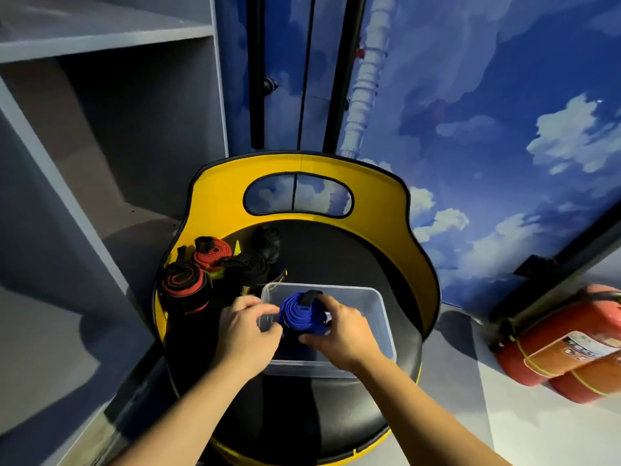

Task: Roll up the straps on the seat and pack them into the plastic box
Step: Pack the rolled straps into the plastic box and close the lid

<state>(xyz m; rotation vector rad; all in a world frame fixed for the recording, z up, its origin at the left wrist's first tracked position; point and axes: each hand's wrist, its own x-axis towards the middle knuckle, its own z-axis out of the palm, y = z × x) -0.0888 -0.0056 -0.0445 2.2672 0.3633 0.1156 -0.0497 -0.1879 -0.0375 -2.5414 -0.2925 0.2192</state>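
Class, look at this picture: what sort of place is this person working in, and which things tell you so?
Probably an indoor play or activity room: a cloud-and-sky mural wall, a yellow-backed round seat, grey storage shelving and red fire extinguishers on the floor.

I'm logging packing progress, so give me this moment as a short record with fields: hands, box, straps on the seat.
left hand: left hand touches the near-left rim of the plastic box
right hand: right hand grips the blue rolled strap
box: on the black seat; blue roll held in its opening
rolled on seat: two red-and-black rolls, black rolls
nearby: fire extinguishers on the floor, right
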